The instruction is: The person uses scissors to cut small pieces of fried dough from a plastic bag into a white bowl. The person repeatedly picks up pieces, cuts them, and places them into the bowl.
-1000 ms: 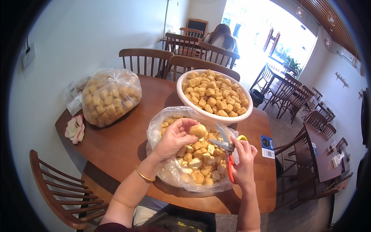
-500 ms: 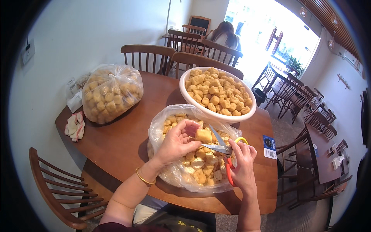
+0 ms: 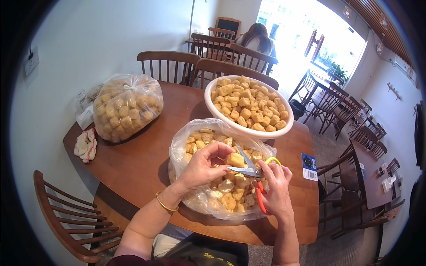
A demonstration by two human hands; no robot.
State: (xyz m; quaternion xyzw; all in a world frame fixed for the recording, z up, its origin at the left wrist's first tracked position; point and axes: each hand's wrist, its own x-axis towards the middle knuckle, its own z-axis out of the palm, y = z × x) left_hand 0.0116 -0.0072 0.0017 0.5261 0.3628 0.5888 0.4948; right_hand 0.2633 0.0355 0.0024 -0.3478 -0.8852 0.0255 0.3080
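Observation:
Between the thumb and fingers of my left hand (image 3: 203, 166) is a golden fried tofu puff (image 3: 234, 159). My right hand (image 3: 276, 186) grips a pair of scissors (image 3: 251, 171) with one red and one yellow handle. Their blades are spread, pointing left, on either side of the puff or close against it; I cannot tell whether they touch it. Both hands are above an open clear plastic bag (image 3: 181, 137) of tofu puffs, several of them cut, with pale insides showing. Just beyond the bag, a white bowl (image 3: 212, 111) is heaped with whole puffs.
A tied clear bag of puffs (image 3: 126, 108) stands at the table's left, near a white glove with red trim (image 3: 85, 145). A blue and white card (image 3: 309, 167) lies at the right edge of the wooden table (image 3: 133, 170). Chairs (image 3: 75, 217) surround it; a person (image 3: 257, 40) sits farther back.
The scissors have shifted slightly left toward the puff, their blades still spread. The puff has turned a little in my left hand. The whole view has moved very slightly.

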